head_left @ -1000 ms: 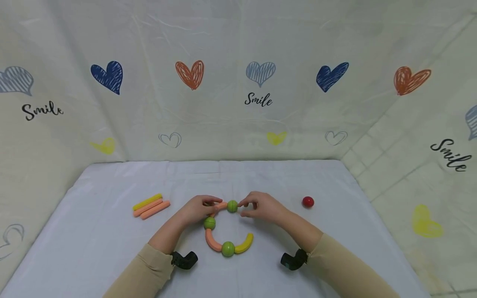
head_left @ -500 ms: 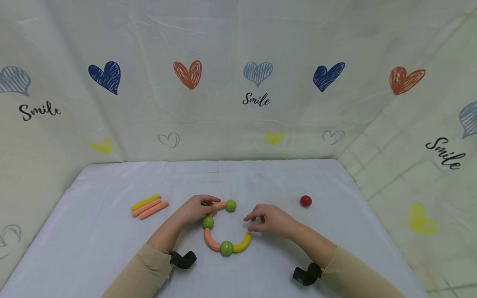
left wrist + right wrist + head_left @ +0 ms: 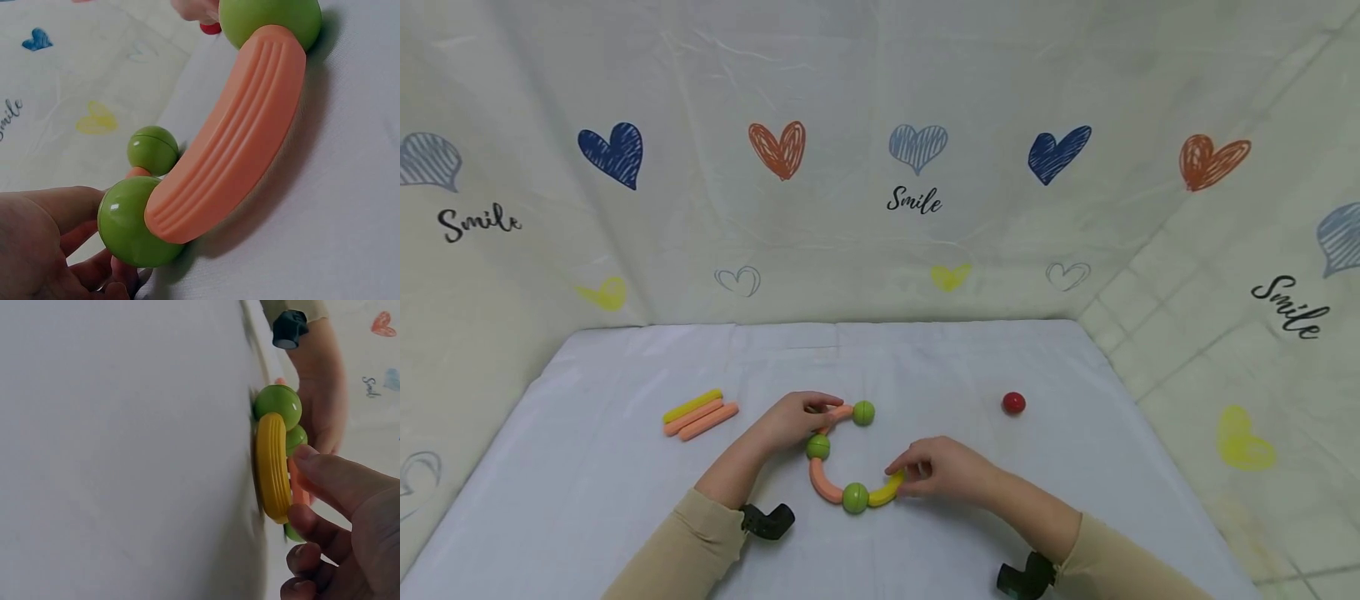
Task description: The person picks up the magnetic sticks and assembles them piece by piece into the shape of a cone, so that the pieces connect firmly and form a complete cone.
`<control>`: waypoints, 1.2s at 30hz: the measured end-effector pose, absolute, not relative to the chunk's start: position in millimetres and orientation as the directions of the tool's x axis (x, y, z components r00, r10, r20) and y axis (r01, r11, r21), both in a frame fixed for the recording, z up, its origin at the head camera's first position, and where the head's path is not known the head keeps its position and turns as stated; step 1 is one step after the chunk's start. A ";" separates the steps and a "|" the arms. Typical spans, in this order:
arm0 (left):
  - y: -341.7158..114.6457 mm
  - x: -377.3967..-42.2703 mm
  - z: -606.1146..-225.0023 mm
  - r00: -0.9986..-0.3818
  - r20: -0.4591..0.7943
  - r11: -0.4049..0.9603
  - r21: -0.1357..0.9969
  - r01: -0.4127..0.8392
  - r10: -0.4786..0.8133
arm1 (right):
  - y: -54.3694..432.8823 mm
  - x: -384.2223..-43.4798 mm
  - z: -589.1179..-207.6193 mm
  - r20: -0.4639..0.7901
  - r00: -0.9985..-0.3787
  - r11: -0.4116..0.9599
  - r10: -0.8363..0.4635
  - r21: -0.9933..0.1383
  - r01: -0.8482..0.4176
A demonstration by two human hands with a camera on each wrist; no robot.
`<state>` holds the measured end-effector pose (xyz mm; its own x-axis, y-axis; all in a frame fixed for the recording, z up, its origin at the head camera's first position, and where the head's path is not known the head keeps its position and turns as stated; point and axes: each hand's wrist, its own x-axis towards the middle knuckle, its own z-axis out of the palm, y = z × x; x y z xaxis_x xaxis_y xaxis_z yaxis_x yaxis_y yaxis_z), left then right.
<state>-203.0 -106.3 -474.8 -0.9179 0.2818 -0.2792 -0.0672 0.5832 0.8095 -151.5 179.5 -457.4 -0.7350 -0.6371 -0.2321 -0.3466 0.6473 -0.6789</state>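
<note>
Left hand (image 3: 797,419): thumb and fingers pinch the upper orange piece (image 3: 846,412). Grip sits mid-piece, between the top green ball (image 3: 863,412) and the left green ball (image 3: 818,447); left wrist view hides the actual contact behind the left ball.

Right hand (image 3: 951,472): at the free end of the yellow curved piece (image 3: 273,469), thumb and index moderately parted, one digit each side of that end in head view. Can't tell if it's gripped. Yellow's other end meets the bottom green ball (image 3: 855,497), outside the fingers.

Lower orange piece (image 3: 231,137) joins left and bottom balls, no hand on it. Whole string lies on the white table (image 3: 587,500) as an unclosed ring, gap on the right between top ball and yellow's free end.
</note>
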 end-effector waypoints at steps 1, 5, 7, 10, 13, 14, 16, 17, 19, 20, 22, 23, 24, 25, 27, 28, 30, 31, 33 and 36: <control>-106.2 -203.4 -474.8 -0.917 -0.281 0.584 0.809 -0.068 0.282 | 178.7 -150.6 -457.9 -0.243 -0.733 0.648 -0.635 -0.685 -0.334; -106.8 -204.5 -476.1 -0.915 -0.285 0.585 0.808 -0.069 0.286 | 174.5 -146.6 -460.1 -0.279 -0.724 0.648 -0.631 -0.702 -0.294; -107.5 -204.7 -476.7 -0.914 -0.286 0.587 0.806 -0.068 0.287 | 172.3 -144.9 -461.1 -0.286 -0.720 0.648 -0.632 -0.705 -0.289; -108.3 -205.3 -477.5 -0.914 -0.286 0.590 0.805 -0.066 0.289 | 169.8 -143.2 -462.0 -0.296 -0.719 0.656 -0.629 -0.699 -0.285; -108.5 -206.0 -477.5 -0.913 -0.285 0.588 0.806 -0.062 0.294 | 168.2 -142.6 -462.4 -0.299 -0.720 0.665 -0.627 -0.686 -0.294; -108.5 -206.2 -477.5 -0.912 -0.284 0.587 0.807 -0.061 0.295 | 167.8 -142.6 -462.4 -0.297 -0.719 0.666 -0.628 -0.683 -0.300; -108.4 -206.2 -477.2 -0.912 -0.283 0.586 0.808 -0.060 0.297 | 167.1 -143.2 -462.7 -0.293 -0.717 0.669 -0.632 -0.673 -0.315; -108.5 -206.1 -477.0 -0.912 -0.284 0.585 0.809 -0.062 0.296 | 166.7 -143.6 -462.4 -0.292 -0.716 0.670 -0.634 -0.669 -0.321; -108.7 -205.9 -476.6 -0.912 -0.286 0.584 0.809 -0.066 0.294 | 165.9 -144.8 -461.9 -0.290 -0.714 0.673 -0.637 -0.660 -0.333; -108.9 -205.8 -476.4 -0.912 -0.287 0.583 0.810 -0.068 0.292 | 165.6 -145.5 -461.3 -0.292 -0.715 0.677 -0.636 -0.656 -0.333; -109.1 -205.5 -476.0 -0.912 -0.287 0.581 0.811 -0.069 0.292 | 165.1 -147.1 -460.3 -0.298 -0.716 0.686 -0.631 -0.646 -0.336; -109.0 -205.3 -475.7 -0.912 -0.288 0.581 0.811 -0.070 0.292 | 165.1 -148.0 -459.6 -0.300 -0.718 0.690 -0.628 -0.641 -0.336; -109.0 -205.1 -475.5 -0.912 -0.287 0.582 0.810 -0.068 0.293 | 165.1 -149.1 -459.1 -0.301 -0.720 0.695 -0.626 -0.635 -0.338; -108.8 -204.8 -475.3 -0.912 -0.287 0.583 0.810 -0.067 0.294 | 165.2 -150.1 -458.3 -0.304 -0.721 0.700 -0.622 -0.629 -0.338; -108.3 -204.2 -475.0 -0.912 -0.285 0.589 0.806 -0.061 0.295 | 165.6 -152.3 -457.3 -0.304 -0.725 0.708 -0.618 -0.617 -0.344; -108.0 -203.8 -474.9 -0.912 -0.283 0.594 0.803 -0.056 0.296 | 165.9 -153.4 -456.7 -0.303 -0.728 0.712 -0.615 -0.610 -0.348; -107.2 -203.2 -474.8 -0.913 -0.279 0.601 0.798 -0.048 0.297 | 166.4 -155.6 -456.1 -0.298 -0.735 0.719 -0.609 -0.598 -0.354; -106.8 -202.7 -474.7 -0.913 -0.277 0.605 0.795 -0.044 0.299 | 166.6 -156.6 -456.1 -0.295 -0.739 0.724 -0.606 -0.590 -0.358; -106.0 -202.0 -474.5 -0.913 -0.274 0.610 0.792 -0.035 0.302 | 166.8 -158.5 -456.2 -0.287 -0.748 0.733 -0.598 -0.572 -0.367; -104.9 -201.0 -474.0 -0.910 -0.276 0.615 0.788 -0.030 0.308 | 166.7 -160.7 -456.6 -0.280 -0.769 0.756 -0.574 -0.543 -0.367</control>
<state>-201.0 -104.9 -474.0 -0.9104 0.3083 -0.2757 -0.0304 0.6149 0.7880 -160.7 166.7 -456.6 -0.7692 -0.5745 -0.2797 -0.3670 0.7556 -0.5426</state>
